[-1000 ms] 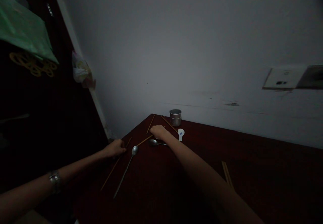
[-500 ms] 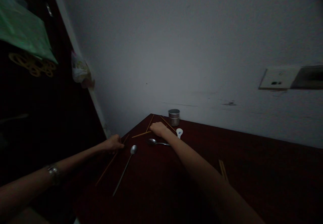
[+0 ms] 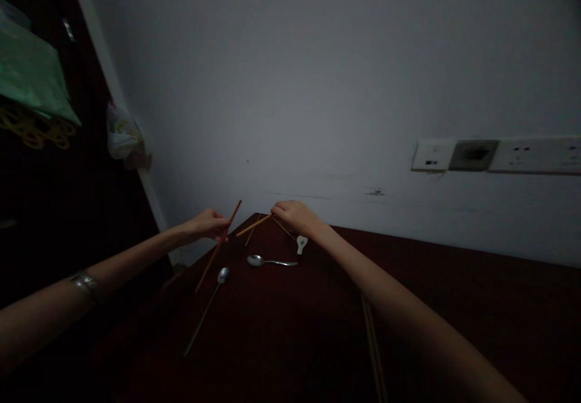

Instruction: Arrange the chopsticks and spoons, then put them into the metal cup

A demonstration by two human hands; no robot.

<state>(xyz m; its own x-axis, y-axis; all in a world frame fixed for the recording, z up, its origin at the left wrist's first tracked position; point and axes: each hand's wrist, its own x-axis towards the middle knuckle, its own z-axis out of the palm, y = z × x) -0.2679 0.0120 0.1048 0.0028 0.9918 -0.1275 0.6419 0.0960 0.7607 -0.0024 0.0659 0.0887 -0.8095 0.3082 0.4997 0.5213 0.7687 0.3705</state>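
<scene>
My left hand (image 3: 212,224) is closed around a reddish-brown chopstick (image 3: 212,260), lifted at a slant over the table's left edge. Pinched in my right hand (image 3: 293,214) is a lighter chopstick (image 3: 252,226), its free end pointing left. Below the hands lie a short metal spoon (image 3: 256,261) and a long-handled metal spoon (image 3: 222,277). A white spoon (image 3: 302,244) rests just under my right wrist. Two more chopsticks lie at the far corner, one on the left (image 3: 250,237) and one on the right (image 3: 285,231), partly behind my right hand. The metal cup is hidden now.
A pair of chopsticks (image 3: 374,348) lies under my right forearm on the dark red table (image 3: 281,330). The wall (image 3: 318,88) rises behind, with sockets (image 3: 433,155) at right. A plastic bag (image 3: 124,137) and a green cloth-like item (image 3: 34,73) hang at left.
Both hands have risen from the table, each with a chopstick. The right hand now covers where the metal cup stood. The view has shifted to the right.
</scene>
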